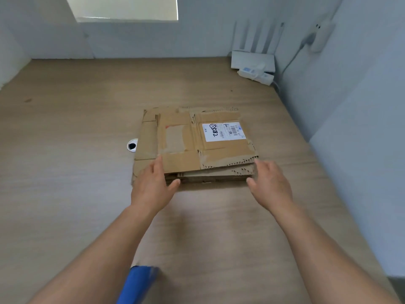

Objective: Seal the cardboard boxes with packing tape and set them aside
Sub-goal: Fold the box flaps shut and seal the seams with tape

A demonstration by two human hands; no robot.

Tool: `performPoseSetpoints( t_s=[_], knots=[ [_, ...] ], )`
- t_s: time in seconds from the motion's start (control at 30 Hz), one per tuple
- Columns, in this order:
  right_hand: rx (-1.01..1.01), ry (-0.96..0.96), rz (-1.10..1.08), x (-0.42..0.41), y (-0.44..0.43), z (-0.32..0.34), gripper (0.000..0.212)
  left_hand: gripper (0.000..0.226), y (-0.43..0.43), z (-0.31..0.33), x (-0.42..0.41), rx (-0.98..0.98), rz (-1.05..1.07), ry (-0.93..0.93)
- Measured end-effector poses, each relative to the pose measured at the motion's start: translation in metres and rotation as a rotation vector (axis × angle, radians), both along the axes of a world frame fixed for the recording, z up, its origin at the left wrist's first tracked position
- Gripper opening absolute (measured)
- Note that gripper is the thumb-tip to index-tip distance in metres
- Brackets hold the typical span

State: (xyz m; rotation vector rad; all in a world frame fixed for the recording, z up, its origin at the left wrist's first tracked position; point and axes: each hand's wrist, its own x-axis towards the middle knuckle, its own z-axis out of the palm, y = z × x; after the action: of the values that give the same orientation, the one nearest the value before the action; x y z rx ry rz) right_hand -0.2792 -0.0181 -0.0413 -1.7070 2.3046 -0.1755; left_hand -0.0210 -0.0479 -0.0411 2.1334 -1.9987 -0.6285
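Blue strip (140, 281), left hand (153, 186), right hand (270, 183), fingers (158, 166) spread, flat corrugated cardboard boxes (192, 139)

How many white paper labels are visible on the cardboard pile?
1. The white label lies on the top sheet of the cardboard pile, far right part. Lower sheets may hide others.

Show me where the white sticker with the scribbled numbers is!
In the head view, the white sticker sits on top of the flattened cardboard, toward its right side, beyond the right hand.
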Motion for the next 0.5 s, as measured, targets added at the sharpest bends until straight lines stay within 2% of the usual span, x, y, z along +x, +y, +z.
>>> performPoseSetpoints(
  t_s=[0.17,0.23,0.4,0.5],
  knots=[
    [0.095,-0.101,-0.032,-0.035,-0.047,-0.024,0.077,0.091,-0.027,-0.023,-0.017,0.033,0.066,-0.090],
    [0.115,-0.146,0.004,-0.038,-0.057,-0.032,0.079,0.093,-0.032,-0.027,-0.023,0.036,0.098,-0.094],
    [-0.016,-0.188,0.009,-0.032,-0.055,-0.031,0.084,0.080,-0.029,-0.026,-0.032,-0.070,0.188,-0.055],
    [-0.172,-0.305,-0.057,-0.026,-0.042,-0.020,0.079,0.067,-0.020,-0.014,-0.031,-0.125,0.200,-0.027]
  ],
)
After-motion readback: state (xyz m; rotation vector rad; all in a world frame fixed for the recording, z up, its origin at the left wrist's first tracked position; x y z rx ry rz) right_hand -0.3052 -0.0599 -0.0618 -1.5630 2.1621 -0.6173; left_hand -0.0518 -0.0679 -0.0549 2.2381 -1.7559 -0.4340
